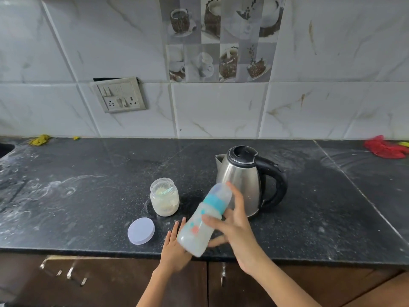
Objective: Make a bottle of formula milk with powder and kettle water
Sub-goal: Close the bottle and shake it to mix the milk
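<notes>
A baby bottle (pixel 197 231) with a teal collar, a clear cap and cloudy white liquid hangs tilted above the counter's front edge, cap pointing up and away. My left hand (pixel 174 249) lies flat against its lower left side, fingers straight. My right hand (pixel 239 231) holds the bottle from the right, one finger across its front and others reaching up toward the collar. An open glass jar of pale powder (pixel 164 198) stands just left of the bottle, with its white lid (pixel 141 230) flat on the counter nearer me. Behind the bottle is a steel kettle (pixel 241 180), lid closed, black handle to the right.
The black stone counter (pixel 88 196) is dusted with white powder. A red cloth (pixel 385 148) lies at the far right and a yellow cloth (pixel 41 139) at the far left by the wall. On the tiled wall is a socket plate (pixel 119 94). Brown cabinet doors (pixel 110 284) sit below.
</notes>
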`<state>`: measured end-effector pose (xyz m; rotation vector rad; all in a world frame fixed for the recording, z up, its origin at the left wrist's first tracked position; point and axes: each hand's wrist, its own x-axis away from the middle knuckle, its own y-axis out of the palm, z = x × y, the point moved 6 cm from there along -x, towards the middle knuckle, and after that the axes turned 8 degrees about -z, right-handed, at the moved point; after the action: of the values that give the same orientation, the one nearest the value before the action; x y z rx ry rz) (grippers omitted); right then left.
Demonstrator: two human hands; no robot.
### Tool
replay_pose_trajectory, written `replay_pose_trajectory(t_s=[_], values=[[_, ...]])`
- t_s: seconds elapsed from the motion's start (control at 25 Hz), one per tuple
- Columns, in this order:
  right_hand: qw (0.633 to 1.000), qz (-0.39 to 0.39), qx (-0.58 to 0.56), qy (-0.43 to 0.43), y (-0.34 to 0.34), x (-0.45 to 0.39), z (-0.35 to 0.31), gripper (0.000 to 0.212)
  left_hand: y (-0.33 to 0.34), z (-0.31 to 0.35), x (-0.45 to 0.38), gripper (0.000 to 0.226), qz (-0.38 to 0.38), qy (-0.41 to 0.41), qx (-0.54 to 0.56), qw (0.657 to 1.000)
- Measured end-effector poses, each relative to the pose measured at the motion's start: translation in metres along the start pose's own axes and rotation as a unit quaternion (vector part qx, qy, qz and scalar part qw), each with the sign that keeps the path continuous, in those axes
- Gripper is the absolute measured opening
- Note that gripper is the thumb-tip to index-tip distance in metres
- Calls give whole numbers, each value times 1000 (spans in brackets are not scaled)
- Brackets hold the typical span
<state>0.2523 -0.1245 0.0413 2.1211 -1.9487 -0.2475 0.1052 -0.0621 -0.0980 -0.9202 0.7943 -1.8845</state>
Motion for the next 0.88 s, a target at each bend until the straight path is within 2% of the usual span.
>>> replay_pose_trajectory(t_s=[0.04, 0.16, 0.2, 0.32, 0.36, 0.48, 0.52, 0.64, 0.68, 0.76, 0.8, 0.88], values=[[1000, -12, 1, 0, 4, 2, 0, 87, -1, -1, -1, 90, 9, 7, 5, 1000], [987, 118, -90, -68, -28, -7, -15, 75, 6, -6, -9, 109, -3, 22, -50, 999], [985, 131, -94, -67, -29, -7, -18, 73, 7, -8, -12, 114, -4, 14, -51, 999], [999, 18, -24, -16, -2, 3, -8, 78, 5, -9, -11, 133, -14, 4, -56, 998], [999, 19, -25, -23, -4, 3, -9, 77, 5, -9, -11, 130, -2, 5, -60, 998], [977, 151, -114, -93, -40, -4, -25, 70, 9, -9, -13, 112, -3, 24, -95, 995], [979, 154, -104, -84, -40, -4, -26, 69, 11, -9, -14, 109, -7, 21, -97, 995], [999, 32, -30, -12, -9, 2, -4, 74, 12, -9, -15, 103, -8, 23, -93, 995], [999, 35, -35, -17, -9, 1, -2, 74, 10, -8, -16, 106, -7, 21, -96, 995], [986, 125, -99, -59, -30, -6, -8, 70, 10, -8, -16, 113, -4, 24, -99, 995], [980, 146, -119, -63, -34, -7, -12, 69, 10, -8, -15, 112, -3, 20, -91, 996], [993, 91, -69, -23, -20, -6, -8, 73, 7, -5, -8, 101, -15, 21, -63, 998]])
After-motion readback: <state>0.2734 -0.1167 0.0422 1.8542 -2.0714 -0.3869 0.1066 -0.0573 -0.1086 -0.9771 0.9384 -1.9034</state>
